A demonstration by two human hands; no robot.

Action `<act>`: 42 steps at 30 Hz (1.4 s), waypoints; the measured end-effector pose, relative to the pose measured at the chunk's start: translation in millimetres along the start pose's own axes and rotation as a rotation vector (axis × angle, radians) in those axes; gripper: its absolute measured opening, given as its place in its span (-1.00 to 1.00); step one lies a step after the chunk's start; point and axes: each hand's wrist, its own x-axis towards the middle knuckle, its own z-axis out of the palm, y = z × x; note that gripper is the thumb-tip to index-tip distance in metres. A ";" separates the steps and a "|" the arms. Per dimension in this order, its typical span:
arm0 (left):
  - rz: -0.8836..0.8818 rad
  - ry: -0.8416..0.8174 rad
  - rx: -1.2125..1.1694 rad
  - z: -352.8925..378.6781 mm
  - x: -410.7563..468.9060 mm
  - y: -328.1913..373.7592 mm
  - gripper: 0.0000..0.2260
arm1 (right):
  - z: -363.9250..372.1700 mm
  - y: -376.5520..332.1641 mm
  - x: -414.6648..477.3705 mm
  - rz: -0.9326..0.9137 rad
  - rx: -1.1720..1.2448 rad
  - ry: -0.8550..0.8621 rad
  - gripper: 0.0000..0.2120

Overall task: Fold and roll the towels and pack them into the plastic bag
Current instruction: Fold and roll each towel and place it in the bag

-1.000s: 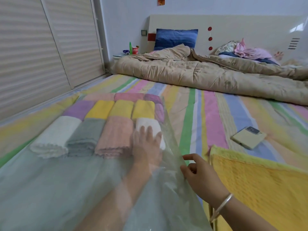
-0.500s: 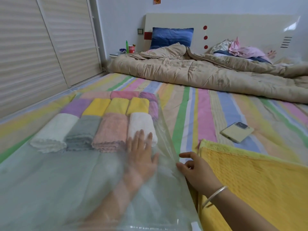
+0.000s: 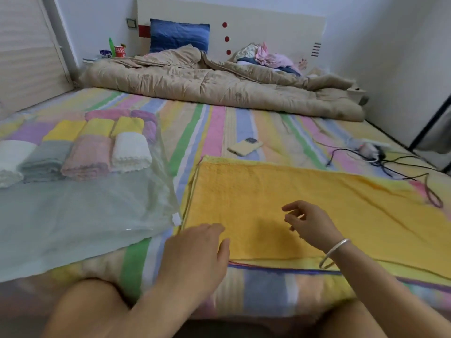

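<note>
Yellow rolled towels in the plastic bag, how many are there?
3, side by side in the middle row of the plastic bag: left yellow roll, middle yellow roll, right yellow roll. Others may hide underneath.

Soft daylight in here. At twelve o'clock, a cream headboard [image 3: 268, 28] with red dots, a blue pillow [image 3: 178, 35] against it and a beige quilt [image 3: 219, 86] bunched below. A striped sheet [image 3: 219, 123] covers the bed. Slatted sliding doors [image 3: 26, 50] at ten, white wall [image 3: 390, 45] at two.

I see the clear plastic bag [image 3: 73, 215] lying flat at my ten o'clock, with rows of rolled towels [image 3: 85, 154] packed at its far end. A yellow towel [image 3: 329, 191] lies spread flat at one o'clock.
</note>
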 end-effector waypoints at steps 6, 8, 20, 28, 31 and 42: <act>0.337 -0.092 -0.230 67.0 44.2 89.0 -0.67 | -94.4 116.0 -52.2 0.435 0.100 0.289 -0.82; 0.398 -0.104 -0.224 87.2 52.7 112.8 -0.69 | -107.7 142.4 -67.3 0.513 0.152 0.351 -0.80; 0.367 -0.012 -0.181 131.5 62.0 148.5 -0.81 | -140.0 185.8 -99.3 0.624 0.780 0.499 -0.41; 0.268 -0.098 -0.445 130.3 65.9 136.0 -0.69 | -124.8 152.2 -65.4 0.150 -0.439 0.458 -0.46; -0.065 -0.169 -0.920 113.8 74.1 131.1 -0.65 | -96.9 111.8 -57.4 -0.327 -0.479 0.291 -0.56; -0.727 -0.317 -1.296 84.0 98.9 69.9 -0.60 | -65.2 73.3 -7.9 -0.403 -0.082 0.110 -0.68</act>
